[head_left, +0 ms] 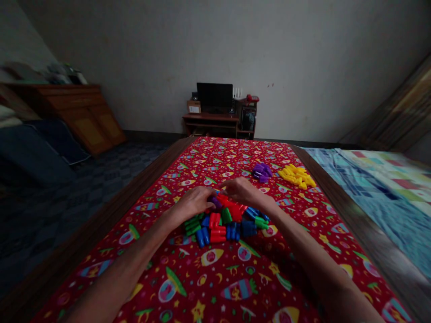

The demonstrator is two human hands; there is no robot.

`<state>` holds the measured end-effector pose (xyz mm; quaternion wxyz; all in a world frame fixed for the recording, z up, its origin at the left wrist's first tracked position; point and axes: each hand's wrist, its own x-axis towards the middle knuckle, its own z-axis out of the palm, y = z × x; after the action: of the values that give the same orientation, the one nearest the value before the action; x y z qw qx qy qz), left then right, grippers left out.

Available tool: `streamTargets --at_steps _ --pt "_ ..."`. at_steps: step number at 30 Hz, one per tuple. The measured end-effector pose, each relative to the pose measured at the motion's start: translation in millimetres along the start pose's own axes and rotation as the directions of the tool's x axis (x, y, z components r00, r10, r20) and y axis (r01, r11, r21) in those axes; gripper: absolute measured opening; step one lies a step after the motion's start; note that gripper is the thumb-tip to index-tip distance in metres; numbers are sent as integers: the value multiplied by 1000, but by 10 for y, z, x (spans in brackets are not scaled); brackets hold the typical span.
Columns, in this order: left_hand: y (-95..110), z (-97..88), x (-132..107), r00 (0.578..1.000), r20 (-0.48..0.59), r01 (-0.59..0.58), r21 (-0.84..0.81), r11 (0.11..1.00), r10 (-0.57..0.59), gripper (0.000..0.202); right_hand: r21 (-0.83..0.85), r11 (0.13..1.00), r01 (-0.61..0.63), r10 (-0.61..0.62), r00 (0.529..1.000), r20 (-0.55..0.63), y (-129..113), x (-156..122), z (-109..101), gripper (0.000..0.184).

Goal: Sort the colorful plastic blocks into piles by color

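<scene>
A mixed pile of small plastic pieces lies on a red patterned cloth, with red pieces, blue pieces and green pieces jumbled together. My left hand is at the pile's far left side, its thumb and fingers closed around a purple plastic piece. Over the far right part of the pile, my right hand reaches leftward with its fingers stretched out; I see nothing in it, though its underside is hidden. Both hands partly cover the pieces behind them.
Farther back on the right lie a small purple heap and a larger yellow heap. Dark wooden edges border the cloth. A bed is at the right. A desk with a monitor stands by the wall, a wooden cabinet at left.
</scene>
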<state>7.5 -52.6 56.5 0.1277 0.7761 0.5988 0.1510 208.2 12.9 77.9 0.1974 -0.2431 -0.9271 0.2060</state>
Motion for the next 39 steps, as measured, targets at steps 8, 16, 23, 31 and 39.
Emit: streamTargets --at_steps 8,16,23,31,39 --pt "-129 -222 56 985 -138 26 -488 872 -106 32 -111 988 -111 97 988 -123 -43 72 95 18" --pt "-447 -503 -362 970 104 218 8 976 -218 9 -243 649 -721 476 633 -610 983 -255 -343 32" --pt "-376 -155 -362 976 156 143 81 986 -155 23 -362 576 -733 641 680 -357 1148 -374 -392 34" --pt "-454 -215 -258 997 78 -5 41 999 1 17 -384 518 -764 655 643 -397 939 -394 -594 34" --pt "-57 -264 -94 961 -257 4 -356 934 -102 41 -103 958 -267 245 951 -186 292 -80 -375 33"
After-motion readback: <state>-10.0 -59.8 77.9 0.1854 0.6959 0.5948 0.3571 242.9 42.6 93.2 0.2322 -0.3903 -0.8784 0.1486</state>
